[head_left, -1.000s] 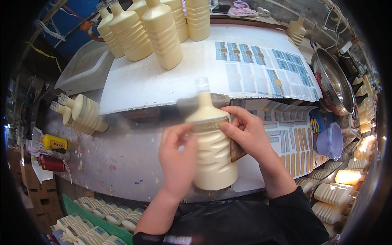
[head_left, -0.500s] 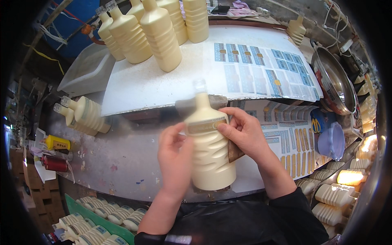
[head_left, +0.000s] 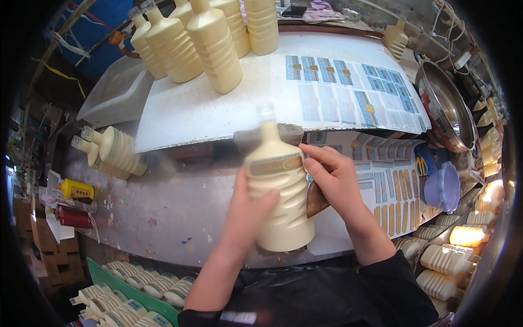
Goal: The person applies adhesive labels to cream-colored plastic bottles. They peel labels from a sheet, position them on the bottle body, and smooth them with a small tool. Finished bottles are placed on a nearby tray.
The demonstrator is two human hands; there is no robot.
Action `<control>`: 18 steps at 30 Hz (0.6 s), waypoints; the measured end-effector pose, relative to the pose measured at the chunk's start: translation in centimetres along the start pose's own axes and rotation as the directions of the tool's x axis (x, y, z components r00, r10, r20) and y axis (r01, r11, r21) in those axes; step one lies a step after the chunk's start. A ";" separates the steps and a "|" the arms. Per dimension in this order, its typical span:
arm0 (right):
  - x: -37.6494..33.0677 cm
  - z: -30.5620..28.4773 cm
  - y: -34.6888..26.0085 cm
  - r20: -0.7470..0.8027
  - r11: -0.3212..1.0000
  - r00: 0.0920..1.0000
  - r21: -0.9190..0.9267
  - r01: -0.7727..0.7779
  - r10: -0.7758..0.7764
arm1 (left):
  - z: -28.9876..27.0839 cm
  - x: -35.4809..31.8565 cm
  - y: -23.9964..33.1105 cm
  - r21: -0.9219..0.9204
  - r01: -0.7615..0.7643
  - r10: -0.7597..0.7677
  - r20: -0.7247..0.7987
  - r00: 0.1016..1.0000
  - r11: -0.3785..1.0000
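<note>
A cream plastic bottle with wavy ribs and a clear neck leans away from me at the worktable's front. Across its shoulder lies a gold-and-grey label. My left hand, slightly blurred, wraps the bottle's left side, thumb over the ribs. On the right, my right hand has thumb and fingers pinched together at the label's right end. Below those fingers juts a brown wedge-shaped piece; whether the hand holds it cannot be told. A grey-brown block shows behind the bottle's neck.
Several cream bottles stand on the white raised board, beside blue label sheets. Two bottles lie at left. Gold label strips, a lilac bowl and a metal pan are at right. Crated bottles sit lower left.
My left hand has come in from beside the bottle onto its ribs, the thumb now across its front. My right fingers have shifted slightly right, off the label's face to its end.
</note>
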State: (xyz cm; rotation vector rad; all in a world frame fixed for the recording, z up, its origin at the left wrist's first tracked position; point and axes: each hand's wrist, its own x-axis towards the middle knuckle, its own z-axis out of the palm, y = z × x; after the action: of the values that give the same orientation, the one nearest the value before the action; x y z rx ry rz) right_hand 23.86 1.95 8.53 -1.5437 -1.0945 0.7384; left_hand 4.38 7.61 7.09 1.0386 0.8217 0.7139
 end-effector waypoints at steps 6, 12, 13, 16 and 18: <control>-0.8 0.3 -0.8 -0.077 1.000 0.997 -0.014 -0.006 0.005 | 0.4 0.0 0.3 0.089 -0.085 0.085 0.001 0.996 0.992; 0.0 0.2 0.6 -0.087 0.986 0.992 0.151 -0.073 0.087 | 0.8 -0.2 0.5 0.255 -0.122 0.145 -0.075 0.987 0.959; 0.2 0.3 0.6 -0.084 0.977 0.989 0.186 -0.103 0.120 | 0.8 -0.2 0.4 0.244 -0.125 0.147 -0.073 0.986 0.962; 0.5 0.3 0.2 -0.062 0.963 0.979 0.202 -0.178 0.194 | 0.7 -0.2 0.4 0.204 -0.138 0.155 -0.069 0.986 0.969; 0.7 0.3 0.1 -0.052 0.959 0.976 0.202 -0.198 0.213 | 0.7 -0.3 0.0 0.173 -0.149 0.163 -0.069 0.984 0.974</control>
State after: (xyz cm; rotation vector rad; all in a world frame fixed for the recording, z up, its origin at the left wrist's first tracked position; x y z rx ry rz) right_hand 23.91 2.66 8.46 -1.5164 -0.7892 0.8963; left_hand 4.82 7.10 7.37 1.2416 0.8891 0.8366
